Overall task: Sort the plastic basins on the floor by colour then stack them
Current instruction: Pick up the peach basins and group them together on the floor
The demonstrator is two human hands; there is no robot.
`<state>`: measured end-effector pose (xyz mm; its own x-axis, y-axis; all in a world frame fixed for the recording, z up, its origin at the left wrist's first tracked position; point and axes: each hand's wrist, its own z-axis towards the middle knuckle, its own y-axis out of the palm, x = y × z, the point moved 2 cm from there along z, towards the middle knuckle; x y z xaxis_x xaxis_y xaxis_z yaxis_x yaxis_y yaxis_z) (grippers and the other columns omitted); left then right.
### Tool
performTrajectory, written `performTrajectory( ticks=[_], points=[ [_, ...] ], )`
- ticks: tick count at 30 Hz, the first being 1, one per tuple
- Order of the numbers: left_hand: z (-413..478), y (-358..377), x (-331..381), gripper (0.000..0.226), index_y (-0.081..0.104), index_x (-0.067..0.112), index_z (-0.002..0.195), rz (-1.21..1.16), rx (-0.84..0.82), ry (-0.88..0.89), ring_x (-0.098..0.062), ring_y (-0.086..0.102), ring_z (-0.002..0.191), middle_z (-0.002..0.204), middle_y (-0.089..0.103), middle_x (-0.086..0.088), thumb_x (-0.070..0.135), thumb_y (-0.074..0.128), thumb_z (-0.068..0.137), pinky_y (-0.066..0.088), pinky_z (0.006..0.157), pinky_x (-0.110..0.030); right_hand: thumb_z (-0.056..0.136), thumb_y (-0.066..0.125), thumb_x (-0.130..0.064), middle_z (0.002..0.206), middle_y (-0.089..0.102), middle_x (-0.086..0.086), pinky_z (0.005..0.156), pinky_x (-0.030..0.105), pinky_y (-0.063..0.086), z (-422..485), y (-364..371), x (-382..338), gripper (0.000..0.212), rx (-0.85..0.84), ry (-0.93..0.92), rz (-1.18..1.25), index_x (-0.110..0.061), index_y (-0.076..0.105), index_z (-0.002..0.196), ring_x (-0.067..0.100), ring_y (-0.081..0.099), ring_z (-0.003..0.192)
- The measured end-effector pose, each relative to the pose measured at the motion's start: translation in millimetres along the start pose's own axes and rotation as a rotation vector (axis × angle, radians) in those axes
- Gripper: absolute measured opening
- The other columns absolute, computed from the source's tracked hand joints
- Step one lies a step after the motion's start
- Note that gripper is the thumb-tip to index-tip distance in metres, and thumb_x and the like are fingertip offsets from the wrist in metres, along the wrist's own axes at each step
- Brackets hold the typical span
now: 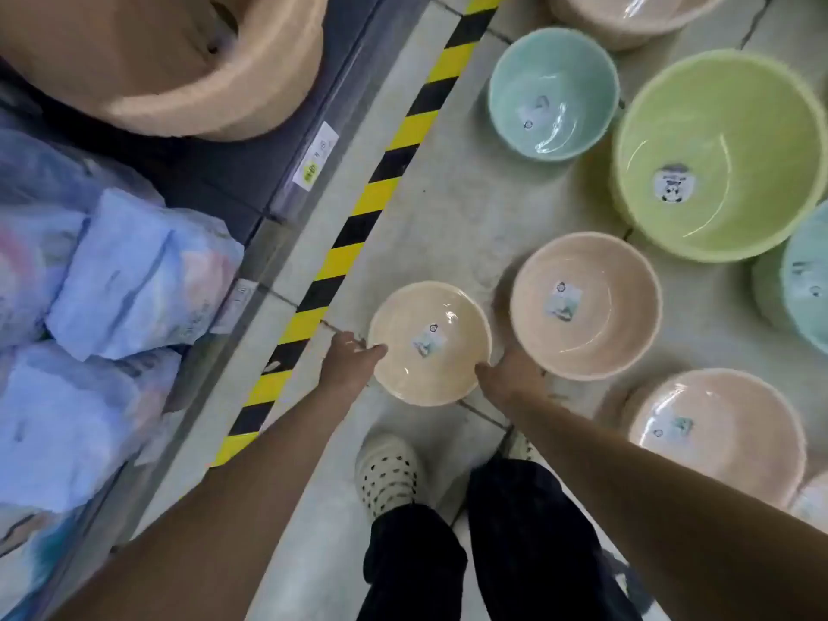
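Note:
A small cream basin [403, 320] is gripped at its rim on both sides, my left hand [347, 363] on its left edge and my right hand [508, 376] on its right edge. Just to its right stands a peach basin [600, 333] of nearly the same size. Another peach basin [726, 423] lies at the lower right. Farther off sit a pale blue-green basin [515, 73] and a large lime-green basin [735, 109]. A second blue-green basin [802, 289] is cut off at the right edge. One more peach basin [627, 20] shows at the top.
A yellow-and-black hazard tape [372, 199] runs diagonally along the floor beside a shelf edge [286, 181]. The shelf holds blue wrapped packs [134, 271] and a large tan tub [188, 60]. My feet [387, 475] stand just below the cream basin.

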<state>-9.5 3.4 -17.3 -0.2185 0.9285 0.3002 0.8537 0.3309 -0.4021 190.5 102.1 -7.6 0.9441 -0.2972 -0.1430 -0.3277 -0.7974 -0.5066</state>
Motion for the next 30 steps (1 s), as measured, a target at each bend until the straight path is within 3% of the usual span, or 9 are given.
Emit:
performTrajectory(
  ticks=[3, 5, 7, 10, 14, 18, 21, 25, 30],
  points=[
    [33.1, 20.6, -9.8, 0.037, 0.059, 0.019, 0.093, 0.053, 0.004, 0.081, -0.033, 0.063, 0.110, 0.105, 0.062, -0.009, 0.031, 0.068, 0.060, 0.051, 0.094, -0.046, 0.095, 0.054, -0.029, 0.129, 0.060, 0.017, 0.084, 0.030, 0.041, 35.2, 25.8, 6.1, 0.052, 0.048, 0.012, 0.012, -0.001, 0.046, 0.138, 0.033, 0.057, 0.119],
    [55.5, 28.2, -23.5, 0.040, 0.063, 0.011, 0.108, 0.086, -0.013, 0.076, -0.035, 0.063, 0.106, 0.108, 0.065, -0.010, 0.022, 0.073, 0.071, 0.054, 0.091, -0.051, 0.095, 0.053, -0.026, 0.124, 0.062, 0.016, 0.078, 0.028, 0.037, 50.3, 38.8, 11.0, 0.045, 0.030, 0.035, 0.045, -0.003, 0.050, 0.133, 0.033, 0.059, 0.114],
    [69.1, 30.9, -30.2, 0.047, 0.063, 0.007, 0.119, 0.139, -0.002, 0.076, -0.035, 0.063, 0.105, 0.111, 0.067, -0.012, 0.019, 0.071, 0.074, 0.055, 0.088, -0.052, 0.092, 0.053, -0.023, 0.115, 0.065, 0.015, 0.081, 0.032, 0.048, 57.0, 44.3, 14.2, 0.038, 0.019, 0.045, 0.132, -0.006, 0.055, 0.126, 0.034, 0.063, 0.105],
    [65.7, 27.9, -24.6, 0.027, 0.068, 0.005, 0.104, 0.173, 0.057, 0.084, -0.037, 0.063, 0.097, 0.100, 0.068, -0.015, 0.008, 0.066, 0.078, 0.057, 0.083, -0.051, 0.085, 0.055, -0.017, 0.106, 0.067, 0.013, 0.084, 0.045, 0.055, 53.5, 35.3, 14.6, 0.036, -0.002, 0.025, 0.268, -0.010, 0.058, 0.120, 0.034, 0.065, 0.097],
    [17.1, 12.4, 7.5, 0.017, 0.061, 0.009, 0.096, 0.166, 0.122, 0.132, -0.035, 0.062, 0.090, 0.092, 0.066, -0.012, 0.003, 0.066, 0.081, 0.052, 0.077, -0.044, 0.081, 0.059, -0.009, 0.110, 0.066, 0.009, 0.078, 0.038, 0.056, 17.2, -13.0, -3.0, 0.047, -0.056, -0.052, 0.405, -0.022, 0.054, 0.126, 0.029, 0.061, 0.100],
    [-44.7, -1.4, 80.6, 0.027, 0.056, 0.015, 0.100, 0.082, 0.128, 0.188, -0.033, 0.061, 0.090, 0.093, 0.064, -0.007, -0.004, 0.062, 0.081, 0.048, 0.071, -0.039, 0.080, 0.054, -0.007, 0.091, 0.062, 0.005, 0.073, 0.037, 0.050, -16.4, -87.6, -25.3, 0.025, -0.048, -0.097, 0.341, -0.015, 0.046, 0.103, 0.030, 0.059, 0.086],
    [-79.3, -2.2, 157.1, 0.026, 0.055, 0.014, 0.100, 0.099, 0.118, 0.274, -0.030, 0.059, 0.084, 0.090, 0.062, -0.005, -0.005, 0.060, 0.082, 0.045, 0.067, -0.036, 0.086, 0.053, -0.010, 0.087, 0.059, 0.003, 0.068, 0.035, 0.045, -31.1, -156.3, -47.5, 0.021, -0.010, -0.149, 0.311, -0.016, 0.039, 0.101, 0.029, 0.058, 0.082],
    [-79.3, 16.9, 257.1, 0.016, 0.057, 0.011, 0.098, 0.111, 0.100, 0.365, -0.030, 0.057, 0.085, 0.087, 0.061, -0.004, 0.001, 0.058, 0.086, 0.043, 0.068, -0.033, 0.091, 0.054, -0.015, 0.097, 0.061, 0.007, 0.070, 0.033, 0.039, -8.9, -238.4, -74.5, 0.026, 0.075, -0.190, 0.231, -0.012, 0.040, 0.113, 0.035, 0.063, 0.097],
    [-17.6, 65.6, 341.4, 0.016, 0.060, 0.006, 0.099, 0.136, 0.076, 0.499, -0.029, 0.056, 0.085, 0.090, 0.061, -0.008, 0.000, 0.057, 0.085, 0.039, 0.068, -0.031, 0.089, 0.057, -0.018, 0.110, 0.065, 0.021, 0.077, 0.039, 0.047, 68.6, -277.7, -94.7, 0.025, 0.176, -0.135, 0.243, -0.011, 0.037, 0.102, 0.040, 0.062, 0.098]
  ],
)
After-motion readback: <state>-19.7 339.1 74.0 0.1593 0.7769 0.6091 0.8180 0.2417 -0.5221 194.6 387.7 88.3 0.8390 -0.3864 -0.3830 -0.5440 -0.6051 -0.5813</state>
